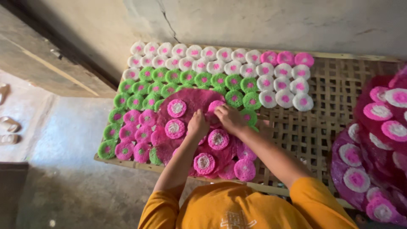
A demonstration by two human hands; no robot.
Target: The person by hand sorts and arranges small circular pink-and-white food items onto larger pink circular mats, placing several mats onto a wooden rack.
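Right hand (pixel 229 118): fingers curled down on a small pink disc (pixel 215 106) at the upper edge of the big magenta round (pixel 193 99); pinching or pressing it, grip looks closed on it.
Left hand (pixel 197 126): knuckles up, fingers bent onto the round just left of the right hand; whether it holds anything I cannot tell.
Disc position: on the round, near its top right, beside the green rows.
Round: lies on the bamboo rack (pixel 335 93), overlapping the laid-out discs; carries white-centred pink discs (pixel 176 108) spaced about its face.
Step (judged): lifting single discs off the round, or seating them; the frame does not settle which.
Next move calls for (judged): a light pinch at the disc's edge, the other hand steadying the round, neighbours left undisturbed.
Around: green discs (pixel 169 77) in rows, white discs (pixel 220 55) behind them, plain pink discs (pixel 131 133) at left.
Right edge: stack of magenta rounds (pixel 377 140), well apart from both hands.
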